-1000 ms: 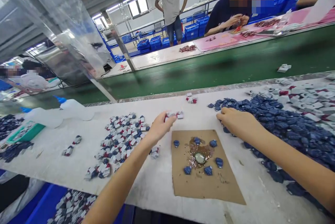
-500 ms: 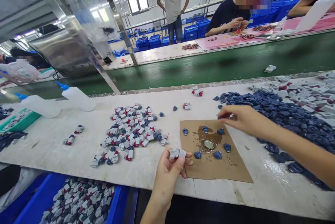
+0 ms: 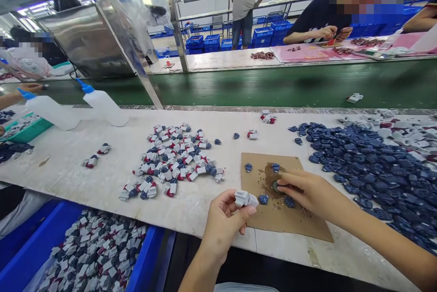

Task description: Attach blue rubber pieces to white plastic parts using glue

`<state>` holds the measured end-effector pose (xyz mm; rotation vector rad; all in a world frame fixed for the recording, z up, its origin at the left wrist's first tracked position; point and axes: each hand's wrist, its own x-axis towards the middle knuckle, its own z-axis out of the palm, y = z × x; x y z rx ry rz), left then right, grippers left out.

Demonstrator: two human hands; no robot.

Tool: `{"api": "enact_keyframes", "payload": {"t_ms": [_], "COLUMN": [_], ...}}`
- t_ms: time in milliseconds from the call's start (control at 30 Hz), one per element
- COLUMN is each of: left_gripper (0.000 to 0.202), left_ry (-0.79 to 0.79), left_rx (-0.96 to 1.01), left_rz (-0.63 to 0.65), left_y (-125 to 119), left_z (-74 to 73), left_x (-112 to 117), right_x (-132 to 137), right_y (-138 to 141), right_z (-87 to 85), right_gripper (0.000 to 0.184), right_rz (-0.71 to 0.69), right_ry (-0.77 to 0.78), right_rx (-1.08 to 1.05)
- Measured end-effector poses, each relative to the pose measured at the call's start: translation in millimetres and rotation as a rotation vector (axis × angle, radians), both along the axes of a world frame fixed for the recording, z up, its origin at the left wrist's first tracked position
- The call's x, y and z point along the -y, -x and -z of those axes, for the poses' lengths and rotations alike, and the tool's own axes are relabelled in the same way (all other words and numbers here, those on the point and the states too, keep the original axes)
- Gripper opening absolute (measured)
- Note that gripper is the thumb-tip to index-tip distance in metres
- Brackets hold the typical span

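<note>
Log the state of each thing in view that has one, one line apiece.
Left hand: closed on a pale grey piece
Right hand: at round cap, hold unclear
Cardboard: flat, dark-stained
Blue bin: open, holding small parts
Green tray: open, loaded
Bottles: blue nozzles on
Dark-blue pieces: loosely heaped

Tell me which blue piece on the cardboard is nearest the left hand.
The blue piece at near left on the cardboard, just right of the left hand; two others lie toward the far edge, another by the right hand.
</note>
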<state>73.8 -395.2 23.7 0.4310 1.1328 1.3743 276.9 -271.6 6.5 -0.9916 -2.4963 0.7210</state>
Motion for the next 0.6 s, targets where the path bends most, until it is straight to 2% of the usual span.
{"api": "enact_keyframes", "payload": {"t_ms": [133,267,400,500,600], "left_gripper": [0.034,0.036,0.035,0.034,0.031], "left_ry": [-0.001,-0.005,-0.021,-0.04,-0.029], "left_rx": [0.003,0.024,0.027,0.044,0.025], "left_rz": [0.016,0.117,0.196,0.214,0.209], "left_y": [-0.4,-0.6,-3.0,-5.2,-6.7], "left_z": [-0.5,-6.6,-17.6,-22.9,-24.8], "left_x": [1.2,3.4,4.3,4.5,5.2], "right_x": [6.5,35.0,57.3,61.1,61.6], "right_y": [4.2,14.4,26.5,32.1,33.6], "right_z": [-12.2,-34.5,-58.6,-70.6,-74.1], "right_gripper": [0.033,0.037,0.031,0.03,0.029], "right_rz": [0.048,0.183,0.203,0.181,0.177], "right_ry": [0.079,0.319,0.491,0.505,0.476], "right_rx": [-0.057,-0.326,-0.483,-0.516,-0.511]}}
